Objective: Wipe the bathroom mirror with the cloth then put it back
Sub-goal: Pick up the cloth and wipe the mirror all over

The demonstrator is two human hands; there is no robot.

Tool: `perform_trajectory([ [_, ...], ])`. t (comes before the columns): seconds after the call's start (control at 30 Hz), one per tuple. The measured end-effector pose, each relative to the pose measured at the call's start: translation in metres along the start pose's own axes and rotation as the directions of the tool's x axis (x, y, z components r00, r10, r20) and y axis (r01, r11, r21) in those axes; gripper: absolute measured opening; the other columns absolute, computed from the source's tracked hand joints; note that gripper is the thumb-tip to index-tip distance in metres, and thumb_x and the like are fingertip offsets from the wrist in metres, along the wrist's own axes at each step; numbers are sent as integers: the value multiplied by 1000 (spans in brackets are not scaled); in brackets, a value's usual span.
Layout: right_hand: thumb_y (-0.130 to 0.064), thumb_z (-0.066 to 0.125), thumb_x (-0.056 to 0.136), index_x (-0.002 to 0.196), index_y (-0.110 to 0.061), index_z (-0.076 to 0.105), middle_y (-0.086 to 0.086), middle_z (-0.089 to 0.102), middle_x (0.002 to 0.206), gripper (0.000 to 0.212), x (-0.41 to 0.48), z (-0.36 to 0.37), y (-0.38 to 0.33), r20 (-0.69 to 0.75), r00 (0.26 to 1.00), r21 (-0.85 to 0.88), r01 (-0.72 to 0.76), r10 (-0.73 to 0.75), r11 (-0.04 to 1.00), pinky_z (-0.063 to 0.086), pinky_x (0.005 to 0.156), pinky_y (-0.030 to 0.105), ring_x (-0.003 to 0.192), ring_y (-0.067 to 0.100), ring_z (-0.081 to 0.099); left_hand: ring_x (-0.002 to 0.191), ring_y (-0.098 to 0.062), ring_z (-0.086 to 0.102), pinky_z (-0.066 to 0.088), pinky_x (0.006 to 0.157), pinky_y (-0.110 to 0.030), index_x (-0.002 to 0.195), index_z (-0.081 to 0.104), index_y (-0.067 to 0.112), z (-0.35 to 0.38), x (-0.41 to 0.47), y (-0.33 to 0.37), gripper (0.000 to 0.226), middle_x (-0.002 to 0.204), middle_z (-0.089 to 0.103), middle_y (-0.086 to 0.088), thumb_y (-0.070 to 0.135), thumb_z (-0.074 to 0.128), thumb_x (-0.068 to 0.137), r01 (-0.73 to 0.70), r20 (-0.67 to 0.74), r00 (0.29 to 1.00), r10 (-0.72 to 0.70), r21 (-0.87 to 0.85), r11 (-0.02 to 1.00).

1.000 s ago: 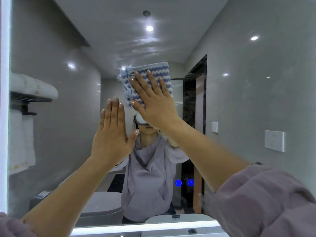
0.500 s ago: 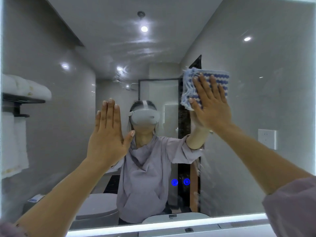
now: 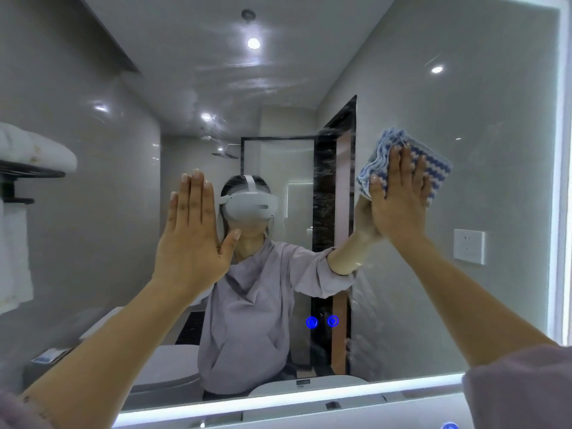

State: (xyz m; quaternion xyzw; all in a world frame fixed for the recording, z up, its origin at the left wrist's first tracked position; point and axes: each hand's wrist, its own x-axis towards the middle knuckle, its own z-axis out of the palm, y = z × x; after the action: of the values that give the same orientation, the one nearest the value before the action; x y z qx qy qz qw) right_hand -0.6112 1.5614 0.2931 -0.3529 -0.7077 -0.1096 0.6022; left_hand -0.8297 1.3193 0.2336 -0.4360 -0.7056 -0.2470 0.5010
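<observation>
Blue-striped cloth [image 3: 431, 170] is pressing against the mirror [image 3: 495, 113] at its right side under the flat, straight-fingered right hand [image 3: 399, 209], left hand [image 3: 192, 236] lying flat and empty, so wiping is looking midway, streaks showing, put-back waiting.

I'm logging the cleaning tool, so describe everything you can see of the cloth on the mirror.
The cloth is a folded, fluffy-looking rag with blue and white zigzag stripes. Its layered edges show at the upper left corner. It lies flat against the mirror, right of centre and slightly tilted. The right hand presses it there, palm flat, and covers much of it.
</observation>
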Motion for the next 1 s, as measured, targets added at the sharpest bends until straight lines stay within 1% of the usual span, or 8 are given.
perform_trajectory([
  [0.13,-53,5,92,153,-19,-5,6,-8,161,71,-22,2,-23,51,993,-20,111,-110,994,-13,117,42,147,27,-13,144,-26,-25,-15,119,-37,147,-18,1,0,1,1,87,155,-27,-14,60,8,89,0,1,1000,0,6,1000],
  [0.23,-48,23,98,150,-17,-13,8,-14,160,70,-47,12,-44,95,967,-100,244,-235,965,-12,118,46,144,27,-21,144,-26,-25,-19,117,-34,147,-17,1,0,1,1,86,155,-26,-14,59,9,89,-3,-3,1000,3,1,1000],
  [0.3,-48,26,99,150,-19,-15,5,-18,159,71,-65,20,-58,115,942,-99,327,-315,940,-12,118,46,145,27,-21,144,-25,-25,-18,118,-34,147,-17,1,0,1,0,86,155,-27,-14,59,9,89,1,-4,1000,-1,4,1000],
  [0.43,-53,13,99,153,-22,-6,-1,-14,160,65,-94,27,-77,136,883,-65,461,-450,885,-17,117,42,147,24,-17,145,-26,-24,-13,120,-38,147,-18,1,1,1,-1,87,156,-27,-14,60,10,88,10,9,1000,-10,5,1000],
  [0.67,-51,24,100,154,-23,6,-2,1,162,64,-116,29,-86,163,776,-26,621,-609,784,2,120,47,149,24,-4,145,-25,-24,-10,120,-39,147,-18,2,1,1,-1,88,156,-27,-14,62,8,89,7,14,1000,-7,-5,1000],
  [0.77,-52,25,99,154,-26,10,-4,5,162,63,-94,22,-68,205,676,-57,730,-708,681,4,121,44,149,22,-2,145,-25,-24,-9,120,-40,147,-17,1,0,2,-2,89,156,-26,-15,63,7,87,6,24,1000,-5,-3,1000],
  [0.83,-53,25,99,154,-27,11,-4,7,162,63,-78,17,-57,215,635,-93,769,-742,632,3,121,43,149,21,-1,145,-26,-23,-9,120,-40,147,-16,1,0,1,-2,89,156,-25,-15,63,5,87,8,29,1000,-8,1,1000],
  [1.0,-54,19,99,154,-25,11,-3,7,162,62,-54,14,-35,169,704,-116,710,-690,695,6,121,45,149,22,1,145,-26,-22,-10,120,-39,147,-13,0,-1,0,-2,88,156,-23,-16,61,7,88,3,24,1000,-3,8,1000],
])
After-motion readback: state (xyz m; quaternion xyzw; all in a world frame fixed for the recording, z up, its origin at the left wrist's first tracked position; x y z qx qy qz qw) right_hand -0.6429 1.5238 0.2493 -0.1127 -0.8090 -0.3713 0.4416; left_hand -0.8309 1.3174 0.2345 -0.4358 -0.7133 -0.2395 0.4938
